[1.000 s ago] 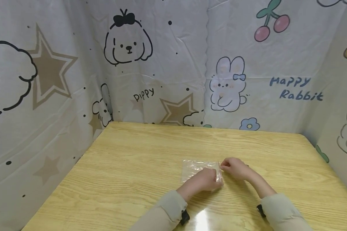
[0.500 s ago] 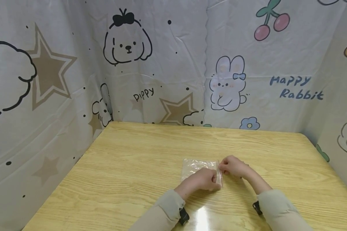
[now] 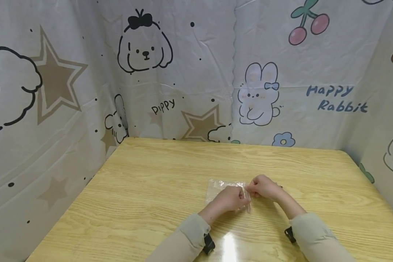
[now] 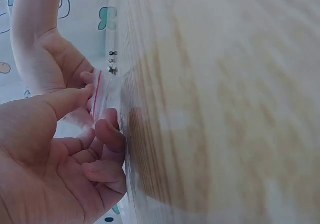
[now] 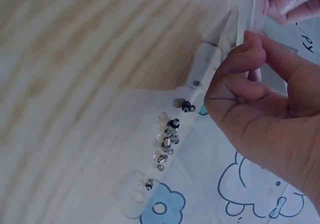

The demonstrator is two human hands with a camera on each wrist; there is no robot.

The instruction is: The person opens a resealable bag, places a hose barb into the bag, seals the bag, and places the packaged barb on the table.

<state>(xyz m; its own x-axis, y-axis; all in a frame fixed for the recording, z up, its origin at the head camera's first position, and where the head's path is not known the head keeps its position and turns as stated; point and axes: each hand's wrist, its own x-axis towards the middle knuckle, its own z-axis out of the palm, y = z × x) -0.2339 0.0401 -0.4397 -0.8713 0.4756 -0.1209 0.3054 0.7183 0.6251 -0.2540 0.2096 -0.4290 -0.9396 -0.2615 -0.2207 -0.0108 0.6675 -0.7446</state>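
Note:
A clear zip-lock bag [image 3: 213, 189] with a red line along its mouth [image 4: 98, 91] lies on the table, its mouth end raised between both hands. My left hand [image 3: 228, 199] reaches over the bag and pinches the mouth edge between thumb and fingers. At the far corner of that edge, my right hand [image 3: 263, 186] pinches the plastic with thumb and index finger. In the right wrist view, several small shiny metal pieces, like screws or nuts [image 5: 170, 131], lie beyond the right hand. Their exact kind is too small to tell.
The wood-grain table [image 3: 150, 174] extends around both hands. A printed curtain [image 3: 196, 65] hangs behind the table and along its sides. Black wrist-camera mounts [image 3: 209, 243] sit at both cuffs.
My right hand has moved slightly left onto the bag's far corner and now pinches it. My left hand has shifted slightly up along the mouth, which is lifted.

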